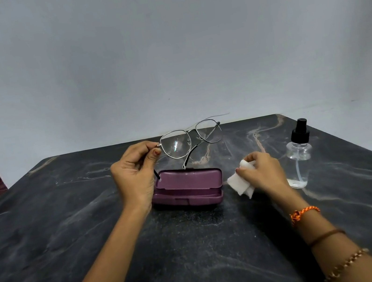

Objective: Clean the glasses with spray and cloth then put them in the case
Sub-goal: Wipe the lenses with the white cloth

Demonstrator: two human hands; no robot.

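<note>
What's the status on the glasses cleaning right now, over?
Left hand pinches thin wire-framed glasses above open purple hard case. Right hand grips folded white cloth. Clear spray bottle with black nozzle stands idle. Nothing blocking.

Case (187,187) on table (48,237), bottle (298,156) right.

We count one pair of glasses (191,141), wire-framed, with two lenses. One case (188,188), purple, lid open. One cloth (240,179), white and folded. One spray bottle (298,154), clear with a black pump top. Two hands in view: one left hand (136,171), one right hand (263,172). We log three bands on the right forearm: one orange thread (304,212), one brown thread (326,236), one beaded chain (346,264). One dark marbled worktop (48,237) carries the items.
</note>
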